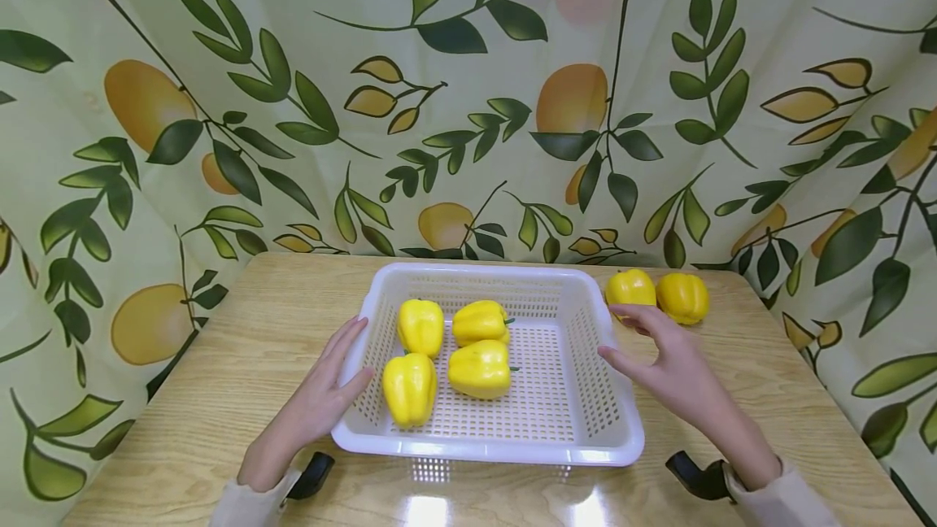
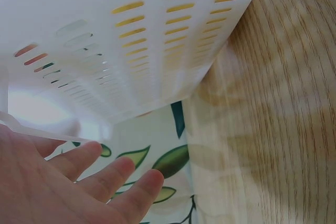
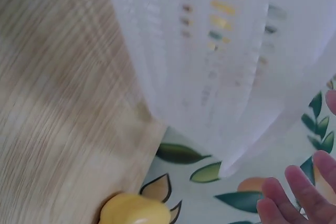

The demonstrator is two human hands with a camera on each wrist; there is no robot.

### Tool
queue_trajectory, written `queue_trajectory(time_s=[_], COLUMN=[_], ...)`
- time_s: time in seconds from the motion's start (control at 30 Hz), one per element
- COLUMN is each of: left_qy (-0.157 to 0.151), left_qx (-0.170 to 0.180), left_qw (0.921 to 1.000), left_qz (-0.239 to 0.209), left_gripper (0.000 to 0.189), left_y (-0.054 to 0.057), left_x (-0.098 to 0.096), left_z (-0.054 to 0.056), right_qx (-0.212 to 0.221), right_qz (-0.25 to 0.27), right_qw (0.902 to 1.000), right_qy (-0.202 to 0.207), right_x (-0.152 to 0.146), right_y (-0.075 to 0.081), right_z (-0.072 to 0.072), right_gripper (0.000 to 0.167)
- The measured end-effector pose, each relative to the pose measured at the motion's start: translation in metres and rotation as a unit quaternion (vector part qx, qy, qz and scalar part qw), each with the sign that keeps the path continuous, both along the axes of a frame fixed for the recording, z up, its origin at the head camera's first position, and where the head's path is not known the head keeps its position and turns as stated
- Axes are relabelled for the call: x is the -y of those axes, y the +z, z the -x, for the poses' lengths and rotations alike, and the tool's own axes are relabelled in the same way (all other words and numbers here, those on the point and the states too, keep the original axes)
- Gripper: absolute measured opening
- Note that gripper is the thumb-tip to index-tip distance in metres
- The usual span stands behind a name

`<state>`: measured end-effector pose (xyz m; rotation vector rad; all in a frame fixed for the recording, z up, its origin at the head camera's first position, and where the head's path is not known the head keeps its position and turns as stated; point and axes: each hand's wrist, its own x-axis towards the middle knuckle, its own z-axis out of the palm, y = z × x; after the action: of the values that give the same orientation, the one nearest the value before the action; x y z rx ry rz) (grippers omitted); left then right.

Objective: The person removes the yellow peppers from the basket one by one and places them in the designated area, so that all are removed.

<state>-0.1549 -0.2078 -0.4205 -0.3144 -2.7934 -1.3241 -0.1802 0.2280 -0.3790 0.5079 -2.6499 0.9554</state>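
A white perforated plastic basket point(image 1: 490, 452) stands on the wooden table, with several yellow bell peppers point(image 1: 410, 390) in its left and middle part. At the basket's left side is my left hand point(image 1: 320, 391), its fingers stretched along the outer side and the thumb at the rim. In the left wrist view the fingers point(image 2: 113, 177) look straight beside the basket wall point(image 2: 142, 40). My right hand point(image 1: 677, 356) hovers by the right rim, fingers spread and nothing held; the right wrist view shows its fingertips point(image 3: 302, 184) apart from the wall.
Two more yellow bell peppers, one left point(image 1: 631, 288) and one right point(image 1: 683, 298), lie on the table behind the right hand. A leaf-patterned curtain point(image 1: 468, 169) hangs along the back and sides of the table point(image 1: 220, 348).
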Motion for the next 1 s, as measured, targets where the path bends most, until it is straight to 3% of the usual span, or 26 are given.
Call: queue_trajectory(time_s=[0.33,0.7,1.0], left_qy=[0.000,-0.002,0.000], left_qx=[0.002,0.004,0.008], left_qw=[1.0000,0.9999,0.9999], left_qz=[-0.005,-0.010,-0.009], left_gripper=[0.069,0.068,0.069], left_y=[0.000,-0.001,0.000], left_x=[0.000,-0.001,-0.001], left_z=[0.001,0.001,0.000], right_qx=[-0.022,0.019,0.057], right_qz=[-0.034,-0.033,-0.034], right_qw=[0.9983,0.9963,0.9944], right_qy=[0.042,0.076,0.082], right_x=[0.022,0.045,0.060], right_y=[-0.003,-0.011,-0.016], right_z=[-0.007,-0.014,-0.014], right_gripper=[0.052,0.052,0.057])
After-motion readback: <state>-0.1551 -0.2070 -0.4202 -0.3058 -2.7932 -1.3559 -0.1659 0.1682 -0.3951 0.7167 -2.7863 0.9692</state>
